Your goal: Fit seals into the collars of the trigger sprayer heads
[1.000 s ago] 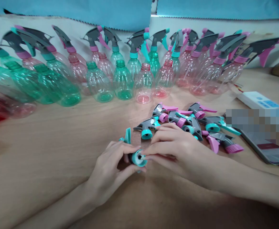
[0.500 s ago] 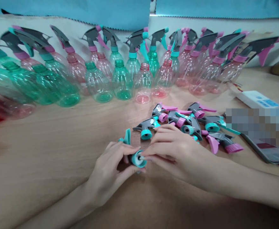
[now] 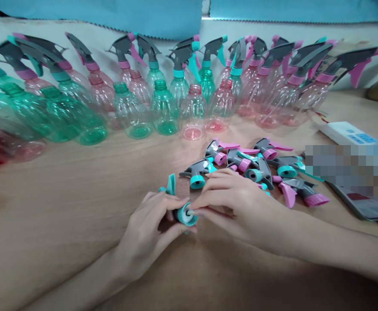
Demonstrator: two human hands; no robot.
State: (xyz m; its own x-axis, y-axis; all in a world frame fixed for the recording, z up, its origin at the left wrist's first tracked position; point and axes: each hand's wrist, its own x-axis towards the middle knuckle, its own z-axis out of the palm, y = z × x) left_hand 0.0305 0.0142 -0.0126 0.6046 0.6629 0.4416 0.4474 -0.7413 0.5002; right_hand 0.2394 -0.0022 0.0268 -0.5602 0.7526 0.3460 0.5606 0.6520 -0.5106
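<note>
My left hand [image 3: 146,220] is closed round a trigger spray head with a teal collar [image 3: 188,214] and a teal trigger [image 3: 171,184]. The collar's open underside is turned toward my right hand, showing a white inside with a dark hole in the middle. At that hole, the thumb and forefinger of my right hand [image 3: 237,207] are pinched together. Whatever lies between those fingertips is too small and covered to make out. Just behind the hands lies a loose grey spray head with a teal collar [image 3: 197,181].
Several grey spray heads, pink [image 3: 316,199] and teal [image 3: 287,171], lie piled right of centre. Clear-walled green bottles [image 3: 165,112] and pink bottles [image 3: 193,116] stand along the back, many with spray heads fitted. A phone [image 3: 366,203] and a white box [image 3: 351,131] lie at the right.
Both hands stay at the same spot with the spray head. My right fingertips have shifted slightly left, closer against the collar's opening. The whole view has moved a little.
</note>
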